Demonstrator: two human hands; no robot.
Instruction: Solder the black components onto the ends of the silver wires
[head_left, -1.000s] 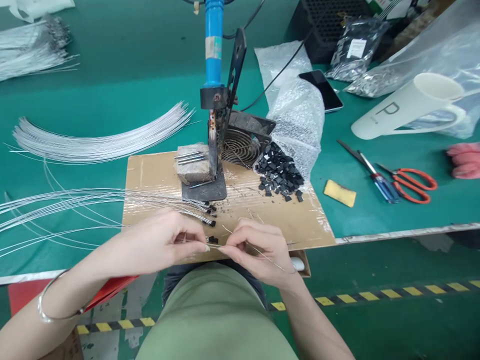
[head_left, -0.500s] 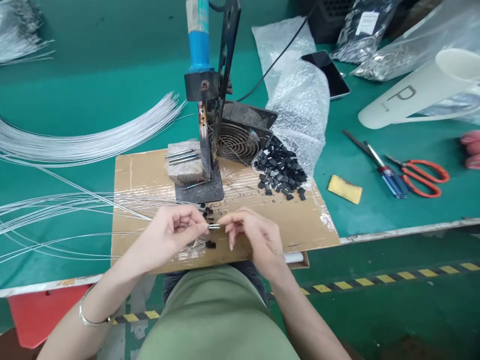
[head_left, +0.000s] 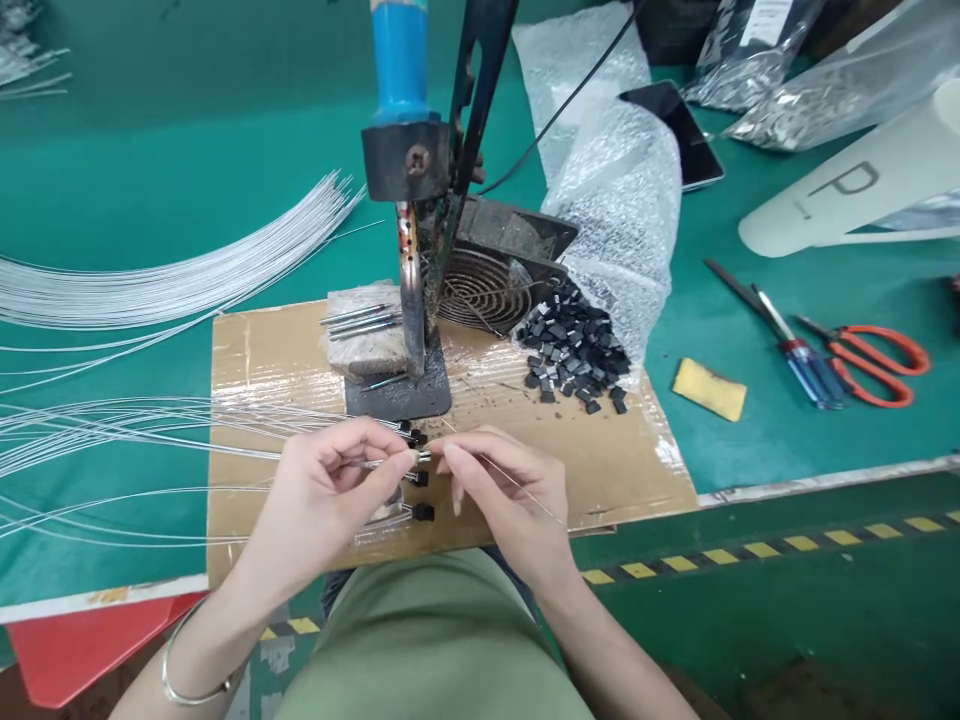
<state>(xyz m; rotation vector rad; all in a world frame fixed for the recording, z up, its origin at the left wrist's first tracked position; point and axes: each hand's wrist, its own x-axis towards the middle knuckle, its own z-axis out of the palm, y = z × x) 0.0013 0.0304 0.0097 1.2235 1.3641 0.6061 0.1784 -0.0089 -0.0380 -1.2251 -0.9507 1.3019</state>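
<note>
My left hand (head_left: pixel 349 485) is closed in a pinch around thin silvery wires (head_left: pixel 425 456), whose bright ends poke out past the fingertips. Facing it, my right hand (head_left: pixel 506 490) has its thumb and forefinger together right by those ends. A fine pale strand (head_left: pixel 517 482) runs slantwise across the right fingers; how it is gripped is partly hidden. Under and beside the left fingertips lie wires ending in small black caps (head_left: pixel 424 512). Everything is held just above a cardboard sheet (head_left: pixel 600 460).
A soldering iron (head_left: pixel 401 70) on a stand points down beside a stained block (head_left: pixel 364 345) with metal rods. Black pieces (head_left: pixel 577 345) are heaped by a fan (head_left: pixel 487 285). Leftward curves a wire bundle (head_left: pixel 187 280). Rightward are a sponge (head_left: pixel 709 390), a screwdriver (head_left: pixel 806 368) and orange-handled scissors (head_left: pixel 877 360).
My right fingertips have come in against the wire ends, and the thumb has drawn to the forefinger. The fine strand across the right hand now shows. The view has shifted slightly.
</note>
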